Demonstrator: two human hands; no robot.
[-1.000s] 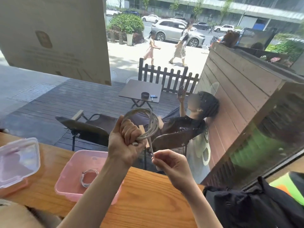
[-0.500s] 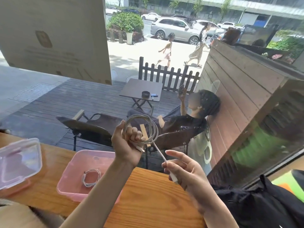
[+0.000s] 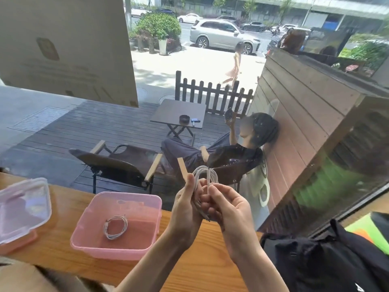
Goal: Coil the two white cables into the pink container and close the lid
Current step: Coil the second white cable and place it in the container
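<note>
Head view, left to right. Clear plastic lid with pink rim (image 3: 22,209) lying off the box at the counter's far left edge. Open pink plastic container (image 3: 117,225) on the wooden counter (image 3: 195,268), 1 small coiled white cable (image 3: 115,227) already flat on its floor. Just right of the box and above the counter, 2nd white cable (image 3: 205,172) now bunched into a tight loop, loose tail drawn in since half a second ago, when the right hand held it stretched out and apart from the coil. Coiling probably near done; drop into the box and lid closure not yet done. Left hand (image 3: 186,209) raised, fingers closed around the coil's lower part, thumb up. Right hand (image 3: 228,209) pressed against it, palm toward the camera, fingers curled onto the strands and pinching the end. Black bag (image 3: 315,262) at far right.
</note>
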